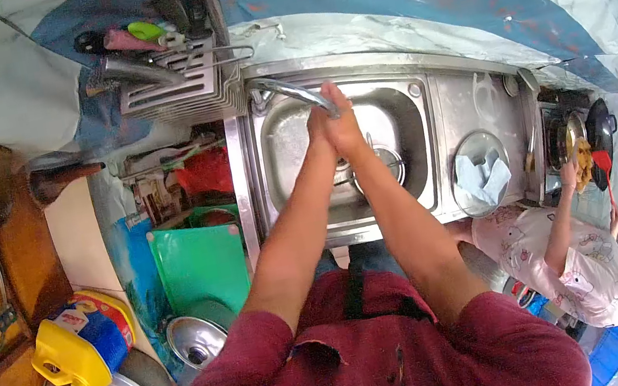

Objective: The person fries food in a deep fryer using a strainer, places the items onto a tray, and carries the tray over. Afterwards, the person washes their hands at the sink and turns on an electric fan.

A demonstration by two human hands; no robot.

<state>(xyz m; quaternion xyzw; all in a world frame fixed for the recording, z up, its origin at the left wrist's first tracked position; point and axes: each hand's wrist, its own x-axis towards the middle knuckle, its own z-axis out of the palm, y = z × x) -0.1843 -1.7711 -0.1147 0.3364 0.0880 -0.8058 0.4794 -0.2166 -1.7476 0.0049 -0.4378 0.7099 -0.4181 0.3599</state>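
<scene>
My left hand [317, 128] and my right hand [346, 128] are pressed against each other under the end of the chrome faucet [296, 90], above the steel sink [288, 188]. My right hand's fingers look stretched out towards the back wall. The fingers of my left hand are mostly hidden by the right hand and the spout. I see no object between the hands. Below my right forearm, a round metal item [390, 171] lies in the basin, partly covered by the arm.
A glass lid [470, 197] with a pale cloth [483, 173] lies on the drainboard to the right. Beyond it, another person [541, 236] works at the stove with a pan. At left are a knife rack [182, 91], green board [202, 264] and yellow jug [77, 346].
</scene>
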